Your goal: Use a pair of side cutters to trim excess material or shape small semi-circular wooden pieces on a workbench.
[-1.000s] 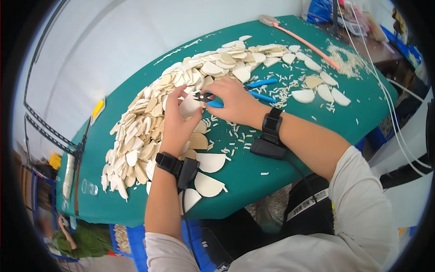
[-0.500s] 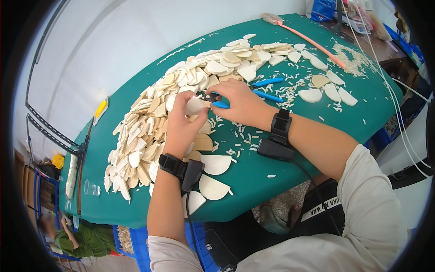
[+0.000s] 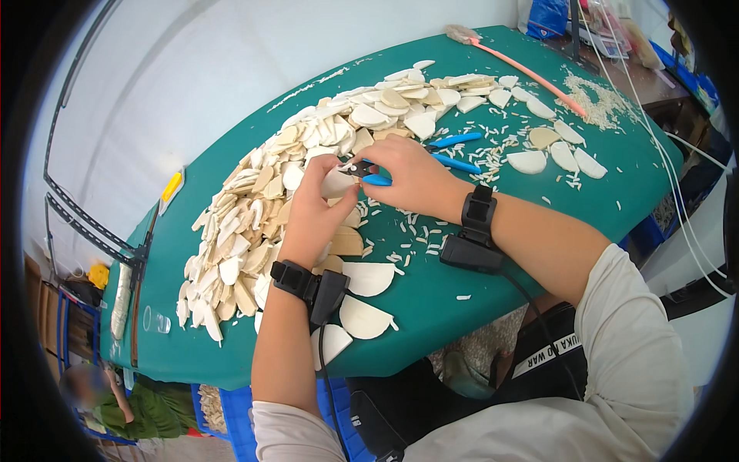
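Note:
My left hand (image 3: pixel 317 208) pinches a white half-round piece (image 3: pixel 336 183) between thumb and fingers. Closed around small nippers (image 3: pixel 377 180) with blue handles and dark jaws, my right hand (image 3: pixel 408 175) brings the jaws against the upper edge of that piece. Whether the jaws bite into it is too small to tell. Just beyond my right hand, a second blue-handled cutting tool (image 3: pixel 460 164) lies on the green table. A large heap of white and beige half-round pieces (image 3: pixel 254 208) spreads beside and behind my left hand.
Small white scraps (image 3: pixel 416 231) litter the green tabletop (image 3: pixel 493 231). Several half-round pieces (image 3: pixel 527 162) lie at right, others (image 3: pixel 366 317) by the near edge. A pink-handled brush (image 3: pixel 527 71) lies at the back. At left are a clear cup (image 3: pixel 156 320) and a person in green (image 3: pixel 158 408).
My left hand has tilted the white piece slightly, and the nippers' jaws have shifted a little on its edge. The person at lower left has moved their head and arm.

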`<state>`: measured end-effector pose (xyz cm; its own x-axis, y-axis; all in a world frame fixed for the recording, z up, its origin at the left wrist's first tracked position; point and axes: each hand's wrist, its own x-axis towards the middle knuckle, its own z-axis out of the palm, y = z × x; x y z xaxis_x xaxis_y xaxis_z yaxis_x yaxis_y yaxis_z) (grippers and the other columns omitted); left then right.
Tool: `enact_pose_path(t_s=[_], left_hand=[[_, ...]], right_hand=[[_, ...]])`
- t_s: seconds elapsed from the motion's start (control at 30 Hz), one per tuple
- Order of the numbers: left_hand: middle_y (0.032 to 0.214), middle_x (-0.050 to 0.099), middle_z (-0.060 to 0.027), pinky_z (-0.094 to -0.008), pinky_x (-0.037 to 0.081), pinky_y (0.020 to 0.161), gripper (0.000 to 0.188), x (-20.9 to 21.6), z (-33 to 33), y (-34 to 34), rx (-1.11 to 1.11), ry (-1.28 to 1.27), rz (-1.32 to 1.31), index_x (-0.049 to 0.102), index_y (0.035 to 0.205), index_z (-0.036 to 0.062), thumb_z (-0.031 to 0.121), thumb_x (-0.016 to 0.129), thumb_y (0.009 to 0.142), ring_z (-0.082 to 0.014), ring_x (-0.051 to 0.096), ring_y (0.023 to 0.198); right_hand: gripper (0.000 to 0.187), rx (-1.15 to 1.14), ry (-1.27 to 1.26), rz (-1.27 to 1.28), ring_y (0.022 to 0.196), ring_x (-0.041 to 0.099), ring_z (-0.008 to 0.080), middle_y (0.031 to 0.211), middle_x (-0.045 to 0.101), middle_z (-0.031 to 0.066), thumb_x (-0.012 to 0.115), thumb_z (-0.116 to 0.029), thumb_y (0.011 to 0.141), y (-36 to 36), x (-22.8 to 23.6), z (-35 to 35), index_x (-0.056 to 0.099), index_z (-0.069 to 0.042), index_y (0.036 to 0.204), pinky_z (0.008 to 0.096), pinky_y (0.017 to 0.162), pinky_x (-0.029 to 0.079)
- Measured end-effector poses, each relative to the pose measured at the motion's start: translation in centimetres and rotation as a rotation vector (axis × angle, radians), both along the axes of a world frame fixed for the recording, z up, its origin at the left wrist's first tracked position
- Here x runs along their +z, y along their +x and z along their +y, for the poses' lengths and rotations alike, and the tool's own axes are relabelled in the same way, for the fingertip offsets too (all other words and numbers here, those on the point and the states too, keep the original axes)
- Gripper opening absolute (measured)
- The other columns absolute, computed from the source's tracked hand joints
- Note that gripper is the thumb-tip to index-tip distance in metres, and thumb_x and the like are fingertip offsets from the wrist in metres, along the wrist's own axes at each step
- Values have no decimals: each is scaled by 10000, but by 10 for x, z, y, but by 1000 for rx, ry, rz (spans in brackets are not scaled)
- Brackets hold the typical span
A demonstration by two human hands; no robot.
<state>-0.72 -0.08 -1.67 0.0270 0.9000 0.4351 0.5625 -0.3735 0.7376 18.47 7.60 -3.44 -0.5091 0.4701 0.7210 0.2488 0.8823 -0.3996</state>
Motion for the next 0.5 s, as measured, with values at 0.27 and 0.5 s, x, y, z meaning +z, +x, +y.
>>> enact_pose_path(t_s=[0.27, 0.5], left_hand=[[1153, 608, -60, -304, 486, 855, 456, 5, -3, 0, 25, 8, 93, 510, 1296, 78, 124, 725, 896, -146, 599, 1027], [1162, 615, -118, -331, 481, 902, 395, 3, -1, -1, 3, -10, 29, 506, 1219, 45, 132, 715, 895, -231, 605, 1055]], right_hand=[[318, -49, 1, -28, 863, 644, 295, 914, 667, 119, 730, -214, 822, 0, 0, -3, 681, -61, 1096, 394, 765, 526], [287, -99, -44, -109, 845, 655, 343, 890, 671, 158, 686, -211, 834, -1, 5, -9, 677, -35, 1061, 422, 750, 530]])
